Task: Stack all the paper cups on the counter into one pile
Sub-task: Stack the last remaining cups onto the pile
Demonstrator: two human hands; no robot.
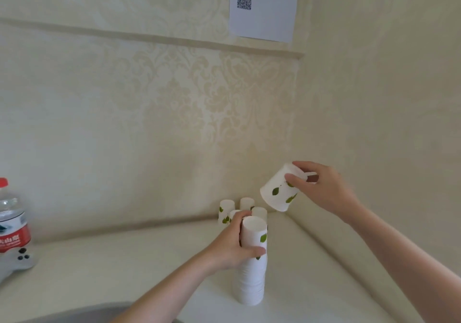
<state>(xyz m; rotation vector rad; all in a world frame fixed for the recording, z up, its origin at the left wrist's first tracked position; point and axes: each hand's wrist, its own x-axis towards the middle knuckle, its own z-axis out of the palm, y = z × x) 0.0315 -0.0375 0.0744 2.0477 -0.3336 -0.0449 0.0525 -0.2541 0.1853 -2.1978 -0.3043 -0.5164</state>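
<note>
Pile of upside-down paper cups stands nearest on the counter, the left hand wrapped around its top; above and right, the right hand grips a tilted, inverted cup in the air; behind, loose cups stand in the corner.

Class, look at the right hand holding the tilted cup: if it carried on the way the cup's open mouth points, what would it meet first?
Probably the top of the stack that the left hand steadies; the right hand aims its cup down-left, though depth is uncertain.
</note>
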